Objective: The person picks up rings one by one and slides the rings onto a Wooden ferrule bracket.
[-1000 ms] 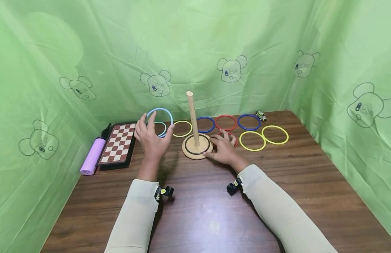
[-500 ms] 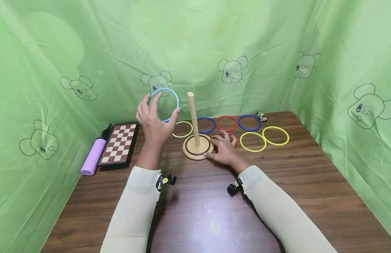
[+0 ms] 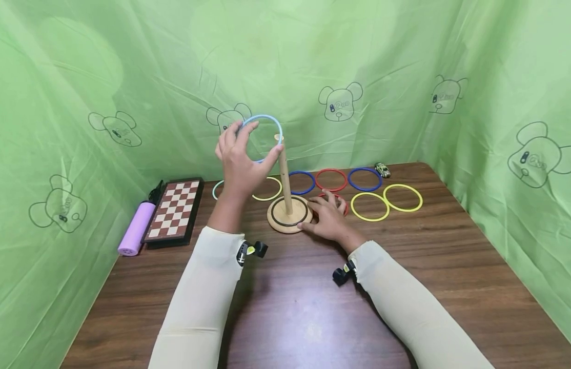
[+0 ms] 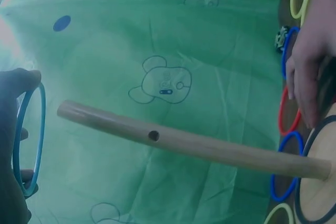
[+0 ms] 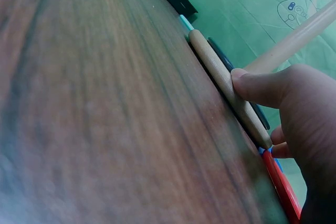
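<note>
My left hand (image 3: 243, 161) pinches a light blue ring (image 3: 266, 117) between thumb and fingers, raised level with the top of a wooden peg (image 3: 285, 179). In the left wrist view the light blue ring (image 4: 42, 129) hangs just above the peg's tip, apart from it. A round wooden base (image 3: 280, 209) carries the peg, and a black ring (image 3: 289, 225) lies on it around the peg. My right hand (image 3: 329, 219) grips the base's right edge; the right wrist view shows the thumb pressed on the rim. Behind that hand a red ring (image 3: 345, 207) is partly hidden.
Blue (image 3: 365, 179), red (image 3: 331, 179) and yellow rings (image 3: 369, 207) lie flat along the table's back and right. A pale teal ring (image 3: 215, 189) is half hidden behind the left arm. A chessboard (image 3: 172, 210), purple cylinder (image 3: 137, 228) and toy car (image 3: 382, 169) stand near the edges.
My left hand has lifted the light blue ring off the back of the table and carried it up and right to the peg's top. The right hand stays on the base.
</note>
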Tool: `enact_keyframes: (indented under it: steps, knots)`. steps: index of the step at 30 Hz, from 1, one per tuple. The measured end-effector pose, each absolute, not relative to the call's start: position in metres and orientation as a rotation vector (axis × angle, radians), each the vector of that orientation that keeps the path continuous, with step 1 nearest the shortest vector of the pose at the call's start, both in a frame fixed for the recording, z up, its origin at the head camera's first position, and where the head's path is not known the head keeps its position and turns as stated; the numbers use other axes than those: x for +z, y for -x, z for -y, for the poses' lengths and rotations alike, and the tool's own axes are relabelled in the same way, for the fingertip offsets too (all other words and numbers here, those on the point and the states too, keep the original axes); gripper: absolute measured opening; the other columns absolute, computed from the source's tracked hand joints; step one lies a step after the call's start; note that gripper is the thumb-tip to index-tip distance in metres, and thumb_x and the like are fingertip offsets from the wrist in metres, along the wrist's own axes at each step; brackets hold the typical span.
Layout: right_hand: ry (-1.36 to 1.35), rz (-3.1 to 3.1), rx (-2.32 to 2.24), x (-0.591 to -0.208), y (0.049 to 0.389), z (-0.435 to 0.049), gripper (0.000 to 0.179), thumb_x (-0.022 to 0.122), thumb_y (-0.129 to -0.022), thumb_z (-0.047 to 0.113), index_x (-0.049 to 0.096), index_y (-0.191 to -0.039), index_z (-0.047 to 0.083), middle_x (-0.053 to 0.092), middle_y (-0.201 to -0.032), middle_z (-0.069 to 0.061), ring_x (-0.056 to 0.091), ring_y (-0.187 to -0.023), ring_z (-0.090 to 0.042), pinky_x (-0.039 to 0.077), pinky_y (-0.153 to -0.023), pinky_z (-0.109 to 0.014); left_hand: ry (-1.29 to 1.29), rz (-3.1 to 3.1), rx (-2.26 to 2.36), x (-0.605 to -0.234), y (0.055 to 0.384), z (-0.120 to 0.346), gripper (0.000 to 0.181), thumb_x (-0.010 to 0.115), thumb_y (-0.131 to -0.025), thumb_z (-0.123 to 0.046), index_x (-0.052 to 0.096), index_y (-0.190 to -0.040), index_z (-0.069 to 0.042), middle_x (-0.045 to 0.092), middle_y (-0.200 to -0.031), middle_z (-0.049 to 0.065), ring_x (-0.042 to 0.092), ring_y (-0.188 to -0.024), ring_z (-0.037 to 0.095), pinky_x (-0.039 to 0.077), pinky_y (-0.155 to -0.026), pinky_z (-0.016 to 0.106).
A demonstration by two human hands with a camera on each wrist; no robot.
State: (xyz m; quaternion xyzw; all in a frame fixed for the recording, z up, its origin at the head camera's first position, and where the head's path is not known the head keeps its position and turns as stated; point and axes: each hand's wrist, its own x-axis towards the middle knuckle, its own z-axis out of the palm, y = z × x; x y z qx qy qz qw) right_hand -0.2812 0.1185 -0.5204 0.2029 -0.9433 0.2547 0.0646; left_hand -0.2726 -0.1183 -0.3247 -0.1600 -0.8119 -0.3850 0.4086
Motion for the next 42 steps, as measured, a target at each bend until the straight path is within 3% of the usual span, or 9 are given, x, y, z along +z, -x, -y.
enact_keyframes:
  steps: [23, 31, 42]
  knots:
    - [-0.626, 2.835, 0.768, -0.522, 0.283, -0.121, 0.081, 0.085, -0.088, 0.06, 0.069, -0.147, 0.007, 0.062, -0.157, -0.012, 0.021, -0.165, -0.047, 0.009, -0.122, -0.082, 0.337, 2.33, -1.01, -0.371, 0.285, 0.103, 0.091, 0.096, -0.078, -0.054, 0.065, -0.149, -0.006, 0.055, -0.161, 0.022, 0.043, -0.152, 0.044, 0.031, -0.12, 0.064]
    - [-0.623, 2.832, 0.777, -0.522, 0.282, -0.119, 0.082, 0.086, -0.088, 0.059, 0.067, -0.149, 0.007, 0.062, -0.157, -0.011, 0.022, -0.165, -0.048, 0.009, -0.122, -0.082, 0.391, 2.415, -0.995, -0.397, 0.286, 0.105, 0.098, 0.096, -0.078, -0.054, 0.061, -0.151, 0.003, 0.054, -0.162, 0.023, 0.042, -0.153, 0.044, 0.028, -0.124, 0.066]
    - [-0.62, 2.833, 0.756, -0.522, 0.282, -0.119, 0.08, 0.085, -0.089, 0.06, 0.068, -0.15, 0.01, 0.061, -0.158, -0.011, 0.025, -0.164, -0.05, 0.01, -0.122, -0.081, 0.402, 2.462, -1.01, -0.436, 0.287, 0.106, 0.098, 0.098, -0.077, -0.052, 0.063, -0.15, 0.004, 0.055, -0.161, 0.023, 0.043, -0.153, 0.044, 0.03, -0.126, 0.064]
